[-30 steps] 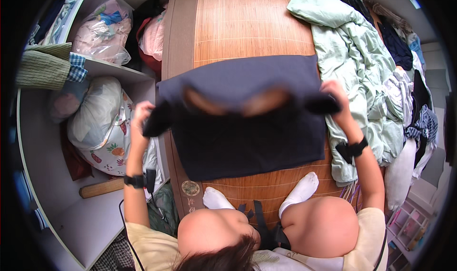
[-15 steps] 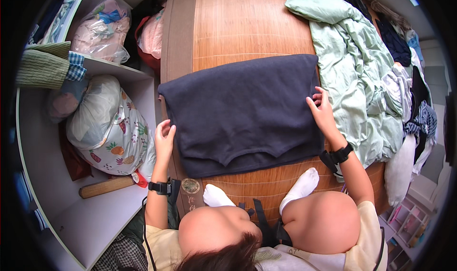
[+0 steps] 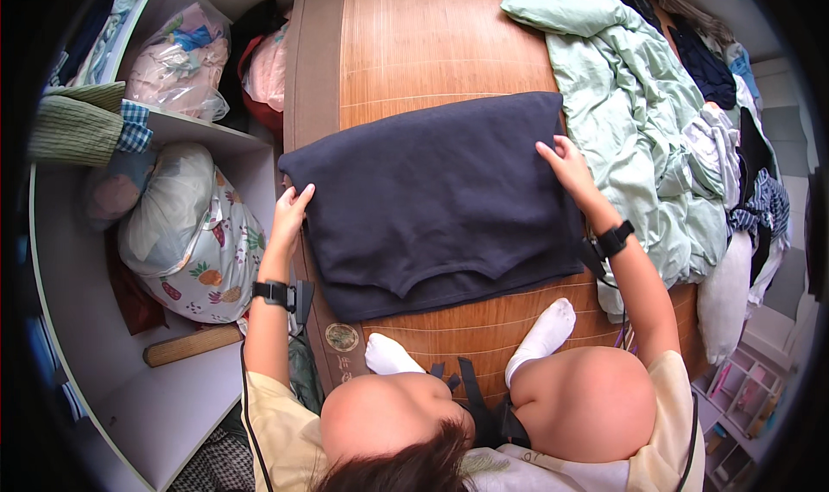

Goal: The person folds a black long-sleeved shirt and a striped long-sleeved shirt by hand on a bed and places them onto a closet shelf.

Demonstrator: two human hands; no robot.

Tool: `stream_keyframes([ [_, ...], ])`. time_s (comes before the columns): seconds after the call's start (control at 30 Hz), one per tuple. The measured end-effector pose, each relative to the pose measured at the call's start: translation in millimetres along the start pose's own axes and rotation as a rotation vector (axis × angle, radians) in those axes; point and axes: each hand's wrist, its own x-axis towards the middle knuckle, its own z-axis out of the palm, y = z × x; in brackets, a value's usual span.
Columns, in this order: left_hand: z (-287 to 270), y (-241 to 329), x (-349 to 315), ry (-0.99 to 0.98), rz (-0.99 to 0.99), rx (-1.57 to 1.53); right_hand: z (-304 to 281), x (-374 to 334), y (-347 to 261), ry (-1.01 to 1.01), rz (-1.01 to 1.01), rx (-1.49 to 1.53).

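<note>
A dark navy top (image 3: 432,203) lies folded into a broad rectangle on the bamboo mat, its curved neckline toward me. At its left edge, my left hand (image 3: 290,213) has the thumb over the cloth and the fingers by the border, closed on it. My right hand (image 3: 567,171) pinches the right edge near the far right corner, thumb on top. The fingertips under the cloth are partly hidden. Black straps circle both wrists.
The bamboo mat (image 3: 432,25) extends beyond the top. A pale green quilt (image 3: 630,120) is heaped on the right, with piled clothes (image 3: 760,198) past it. On the left, an open cabinet (image 3: 78,319) holds a fruit-patterned bag (image 3: 211,267). My white-socked feet (image 3: 546,330) rest near the top.
Both hands have moved farther away along the top's side edges, and their fingers have closed on the cloth. The top stays folded the same way; the whole view has shifted slightly.
</note>
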Motion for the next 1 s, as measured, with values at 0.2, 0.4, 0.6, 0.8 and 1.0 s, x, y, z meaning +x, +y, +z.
stream_keyframes([
  [0.2,18,25,-3,0.007,0.280,-0.339,-3,28,-27,-0.118,-0.155,0.553],
  [0.4,21,27,31,0.049,0.090,-0.135,16,71,8,0.021,0.045,0.046],
  [0.6,1,19,51,0.083,0.195,-0.421,12,75,-24,0.291,-0.232,-0.146],
  [0.8,21,63,37,0.162,0.959,1.084,0,71,-59,-0.130,-0.831,-0.710],
  [1.0,14,80,57,-0.076,0.557,1.155,6,98,-82,-0.348,-0.653,-0.922],
])
